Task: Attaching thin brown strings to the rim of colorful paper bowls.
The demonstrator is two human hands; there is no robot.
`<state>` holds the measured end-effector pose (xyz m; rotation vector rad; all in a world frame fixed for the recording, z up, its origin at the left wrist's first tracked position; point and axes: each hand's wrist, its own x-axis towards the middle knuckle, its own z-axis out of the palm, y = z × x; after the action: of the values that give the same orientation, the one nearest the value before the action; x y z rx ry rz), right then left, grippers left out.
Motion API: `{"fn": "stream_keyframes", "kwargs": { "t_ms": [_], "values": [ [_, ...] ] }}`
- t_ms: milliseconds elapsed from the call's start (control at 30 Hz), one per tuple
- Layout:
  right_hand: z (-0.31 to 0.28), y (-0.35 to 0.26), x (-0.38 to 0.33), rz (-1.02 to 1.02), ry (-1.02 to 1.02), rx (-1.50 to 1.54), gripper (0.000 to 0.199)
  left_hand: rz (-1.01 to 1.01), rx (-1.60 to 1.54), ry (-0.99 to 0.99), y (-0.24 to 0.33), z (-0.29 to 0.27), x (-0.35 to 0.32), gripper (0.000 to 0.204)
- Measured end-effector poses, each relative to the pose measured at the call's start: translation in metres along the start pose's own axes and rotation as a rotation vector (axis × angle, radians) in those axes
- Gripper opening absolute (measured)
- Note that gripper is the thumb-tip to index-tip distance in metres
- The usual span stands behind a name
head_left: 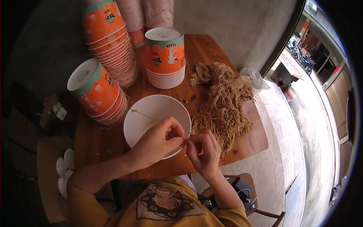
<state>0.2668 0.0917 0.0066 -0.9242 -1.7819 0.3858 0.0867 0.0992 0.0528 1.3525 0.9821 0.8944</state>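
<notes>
A paper bucket (145,108), white inside, stands open side up on the wooden table in front of me. A thin tan cord (145,114) stretches over its mouth from a knot-like end near the far left rim. Above the bucket's near right rim, my left hand (160,140) pinches this cord between thumb and fingers. Close beside it, my right hand (204,154) also has its fingertips closed on the cord. The fingers partly hide the place where the two hands meet, so the cord's exact shape there is unclear.
A heap of tan cord strands (223,108) lies right of the bucket. Orange printed paper buckets stand upside down in stacks, one (165,56) behind, one (99,90) left. Taller stacks (109,41) rise behind. A chair (247,189) holds dark items; a cardboard box (51,159) stands lower left.
</notes>
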Motion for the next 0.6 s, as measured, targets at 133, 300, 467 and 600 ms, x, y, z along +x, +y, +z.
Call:
{"fn": "stream_keyframes", "kwargs": {
  "t_ms": [133, 300, 467, 600],
  "values": [
    [-0.0007, -0.0001, -0.0014, 0.124, -0.012, 0.070, 0.019, -0.009, -0.066, -0.022, 0.0002, 0.0003, 0.0021, 0.016],
    [-0.0002, -0.0025, 0.0020, 0.097, 0.000, 0.079, 0.014, 0.005, -0.004, -0.008, 0.0020, 0.0018, 0.0024, 0.018],
    [0.0008, -0.0041, 0.0039, 0.099, -0.006, 0.065, 0.012, -0.006, 0.066, -0.017, 0.0058, 0.0008, 0.0008, 0.021],
    [0.0023, -0.0058, 0.0017, 0.316, -0.018, 0.286, 0.012, 0.001, -0.028, -0.040, 0.0033, -0.0022, 0.0012, 0.023]
  ]
}}
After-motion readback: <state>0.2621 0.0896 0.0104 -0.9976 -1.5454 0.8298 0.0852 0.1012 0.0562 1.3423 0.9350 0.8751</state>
